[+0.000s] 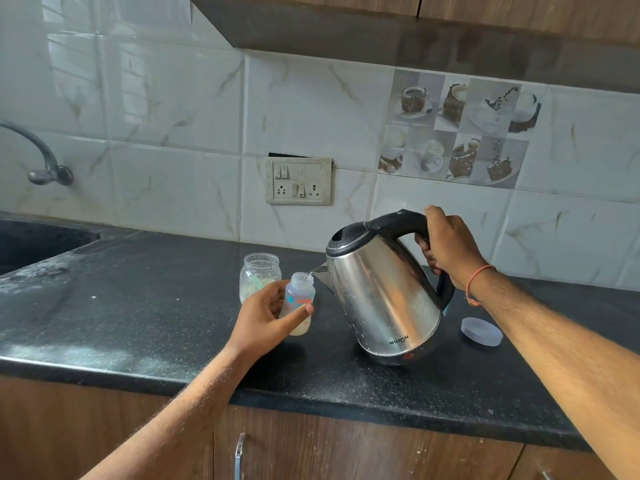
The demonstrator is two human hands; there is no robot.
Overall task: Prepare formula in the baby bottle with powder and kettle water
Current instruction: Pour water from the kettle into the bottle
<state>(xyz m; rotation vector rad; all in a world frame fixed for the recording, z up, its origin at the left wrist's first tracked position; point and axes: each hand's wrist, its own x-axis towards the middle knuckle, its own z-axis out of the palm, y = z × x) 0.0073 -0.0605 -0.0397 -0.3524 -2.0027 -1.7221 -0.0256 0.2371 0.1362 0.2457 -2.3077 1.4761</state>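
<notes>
Now the water is going in. The right hand (446, 247) grasps the black handle of the steel kettle (381, 296) and tips it toward the baby bottle (298, 304), so that the spout stands just over the open mouth of the bottle. The left hand (266, 318) holds the bottle around its body, thumb in front, fingers behind. The bottle is just beside the kettle, on the spout side, and it seems a little lifted from the dark tabletop (156, 327) — I cannot tell this for sure. A pale layer sits at the bottom of the bottle, probably the powder already wet.

To do this step well, I think the tilt of the kettle must stay small, so the stream is thin and falls in the narrow neck, not on the fingers — the water may be hot. The bottle should be kept upright and steady, and the marks on its side watched, to stop at the right level.

Behind the bottle, away from the kettle, stands the open powder jar (260, 277). A round lid (482, 331) lies on the handle side of the kettle.
</notes>
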